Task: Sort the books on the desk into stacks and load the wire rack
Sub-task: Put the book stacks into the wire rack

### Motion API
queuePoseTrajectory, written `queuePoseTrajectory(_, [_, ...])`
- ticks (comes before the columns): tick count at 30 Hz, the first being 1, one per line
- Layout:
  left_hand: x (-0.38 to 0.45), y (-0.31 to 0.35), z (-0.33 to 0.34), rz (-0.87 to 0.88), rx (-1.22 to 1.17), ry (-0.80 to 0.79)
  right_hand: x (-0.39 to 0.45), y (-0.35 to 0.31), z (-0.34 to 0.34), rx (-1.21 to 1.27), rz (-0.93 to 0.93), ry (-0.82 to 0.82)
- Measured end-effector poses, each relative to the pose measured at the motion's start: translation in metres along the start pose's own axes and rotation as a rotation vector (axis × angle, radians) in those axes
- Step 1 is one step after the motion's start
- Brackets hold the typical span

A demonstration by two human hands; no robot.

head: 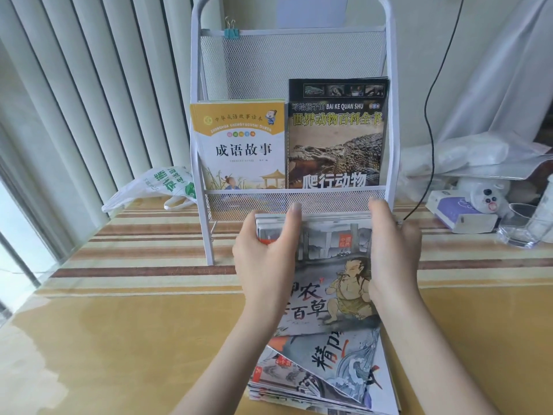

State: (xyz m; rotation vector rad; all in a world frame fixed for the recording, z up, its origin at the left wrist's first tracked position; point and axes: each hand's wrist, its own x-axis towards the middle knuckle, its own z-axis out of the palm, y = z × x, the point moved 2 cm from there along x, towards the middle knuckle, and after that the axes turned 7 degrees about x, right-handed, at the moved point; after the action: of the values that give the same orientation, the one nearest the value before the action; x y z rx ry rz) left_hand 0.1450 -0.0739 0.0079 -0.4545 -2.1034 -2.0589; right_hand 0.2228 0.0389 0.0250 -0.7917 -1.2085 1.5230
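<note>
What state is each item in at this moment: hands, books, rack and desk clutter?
Left hand: gripping the held stack's left edge.
Right hand: gripping its right edge.
Held stack of thin books: lifted, tilted toward the rack.
Lower pile: flat on desk, fanned unevenly.
Yellow book: upright in rack.
Crocodile book: upright beside it.
Wire rack: upper tier bookless.
Plastic bag: crumpled.

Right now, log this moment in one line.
both hands lifting picture books | rack holds two books | stack on desk
</note>
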Motion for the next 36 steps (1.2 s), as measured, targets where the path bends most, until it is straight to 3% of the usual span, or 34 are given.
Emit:
queuePoseTrajectory(4, [0.018, 0.013, -0.001, 0.017, -0.045, 0.029, -0.001, -0.007, 0.001, 0.034, -0.099, 0.006])
queuePoseTrajectory(9, [0.011, -0.01, 0.0, -0.098, -0.008, -0.075, -0.004, 0.013, -0.005, -0.013, -0.023, -0.029])
queuePoseTrajectory(14, [0.006, -0.018, -0.003, -0.052, -0.045, -0.119, -0.002, 0.015, -0.004, 0.0, -0.003, -0.019])
queuePoseTrajectory(22, [0.022, 0.001, -0.002, 0.157, -0.021, 0.091, 0.001, -0.004, 0.011, 0.074, -0.102, 0.006])
queuePoseTrajectory(32, [0.127, 0.139, -0.008, 0.523, -0.264, 0.205, 0.034, -0.144, 0.106, 0.363, -0.387, -0.183])
queuePoseTrajectory(36, [0.178, 0.201, -0.006, 0.608, -0.237, 0.217, 0.055, -0.201, 0.152, 0.434, -0.434, -0.189])
